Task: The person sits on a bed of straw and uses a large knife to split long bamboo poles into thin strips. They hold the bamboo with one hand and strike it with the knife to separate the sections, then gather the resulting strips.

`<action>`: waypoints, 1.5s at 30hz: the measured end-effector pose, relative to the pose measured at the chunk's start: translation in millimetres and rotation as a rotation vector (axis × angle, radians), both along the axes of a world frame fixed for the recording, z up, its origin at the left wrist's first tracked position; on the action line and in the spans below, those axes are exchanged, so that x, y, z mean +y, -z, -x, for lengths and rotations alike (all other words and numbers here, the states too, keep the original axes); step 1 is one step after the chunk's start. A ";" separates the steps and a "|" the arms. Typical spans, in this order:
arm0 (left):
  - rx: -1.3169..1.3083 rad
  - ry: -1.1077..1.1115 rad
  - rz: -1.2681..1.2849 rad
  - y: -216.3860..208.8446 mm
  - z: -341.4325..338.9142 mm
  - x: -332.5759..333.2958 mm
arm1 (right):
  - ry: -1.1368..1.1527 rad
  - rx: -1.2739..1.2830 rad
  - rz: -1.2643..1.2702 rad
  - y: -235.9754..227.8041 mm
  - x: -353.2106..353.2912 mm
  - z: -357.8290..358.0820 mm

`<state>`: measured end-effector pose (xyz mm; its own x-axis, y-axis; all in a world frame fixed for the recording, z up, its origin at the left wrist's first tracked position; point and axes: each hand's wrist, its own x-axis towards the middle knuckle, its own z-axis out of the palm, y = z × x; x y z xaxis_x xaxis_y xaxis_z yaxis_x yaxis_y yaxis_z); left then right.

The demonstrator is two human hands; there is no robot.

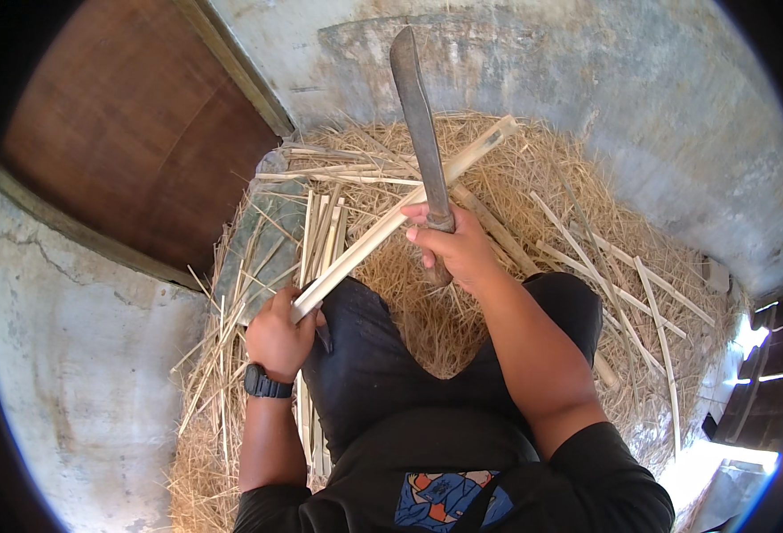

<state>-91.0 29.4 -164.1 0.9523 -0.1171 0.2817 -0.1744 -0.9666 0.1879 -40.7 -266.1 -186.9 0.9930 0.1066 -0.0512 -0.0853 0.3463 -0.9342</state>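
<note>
My left hand [278,333], with a black watch on its wrist, grips the near end of a pale split bamboo strip [369,242]. The strip slants up and away to the right, its far end over the shavings. In my right hand [462,249] is a machete [420,111] with a broad dark blade, held upright by its handle. The blade crosses the strip, passing in front of it; whether they touch I cannot tell. My right fingers lie loosely around the handle, close beside the strip.
Thin bamboo shavings [445,342] cover the ground around my legs. Several split strips [325,226] lie at left, and more strips [622,275] at right. A bamboo pole [498,233] lies ahead. A grey wall [587,71] stands behind, a brown door panel [125,115] at far left.
</note>
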 end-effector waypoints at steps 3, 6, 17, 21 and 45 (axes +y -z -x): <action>-0.001 0.007 0.082 -6.8 5.1 6.3 | 0.129 -0.074 0.249 -10.7 2.6 0.0; 0.004 -0.031 0.143 -12.3 8.2 12.1 | 0.284 -0.422 0.800 3.4 -3.1 -8.0; 0.048 -0.010 0.150 -10.8 11.4 12.0 | 0.176 -0.486 1.313 13.7 -25.7 -51.7; 0.072 0.000 0.171 -13.6 10.5 -2.6 | 0.050 -0.382 1.281 14.8 -20.5 -44.5; 0.077 -0.052 0.068 -6.3 18.8 13.7 | -0.021 -0.207 1.299 28.5 -23.5 -58.6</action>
